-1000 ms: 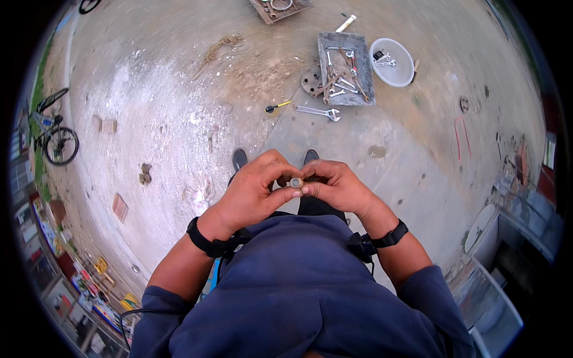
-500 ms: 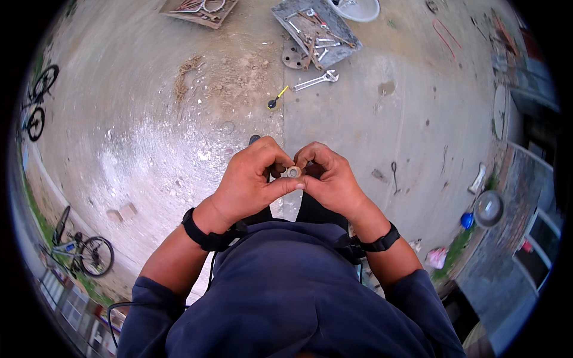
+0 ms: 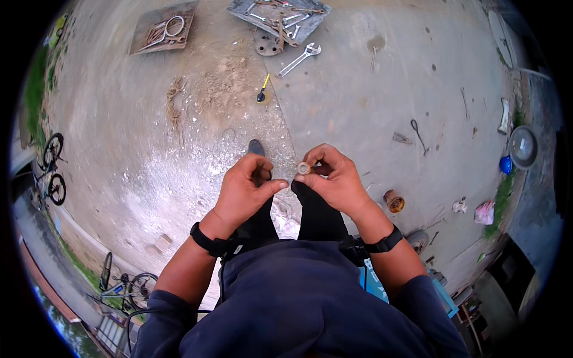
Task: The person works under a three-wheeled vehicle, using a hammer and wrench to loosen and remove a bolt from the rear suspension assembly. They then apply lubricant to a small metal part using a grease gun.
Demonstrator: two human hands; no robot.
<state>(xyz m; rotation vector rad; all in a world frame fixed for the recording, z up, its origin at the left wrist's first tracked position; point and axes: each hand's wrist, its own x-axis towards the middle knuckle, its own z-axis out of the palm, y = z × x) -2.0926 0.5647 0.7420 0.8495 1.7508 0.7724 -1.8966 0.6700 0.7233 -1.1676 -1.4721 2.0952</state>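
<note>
Ring (image 3: pixel 304 167), small, pale metal, pinched at fingertips of right hand (image 3: pixel 337 179), chest-high above concrete floor (image 3: pixel 370 89), betw. both hands. Left hand (image 3: pixel 243 190) just beside, thumb pointing at ring, grip loose, holding nothing visible. Right grip narrow, closed on ring edge only (thin hold). Risk, judged: slip from fingertips, drop to floor, roll toward sand patch (image 3: pixel 224 83) or rusty can (image 3: pixel 394 201). Wrench (image 3: pixel 298 59) and screwdriver (image 3: pixel 262 89) well apart, out of reach w/o bending.

Single head fisheye, looking straight down, hands close.
</note>
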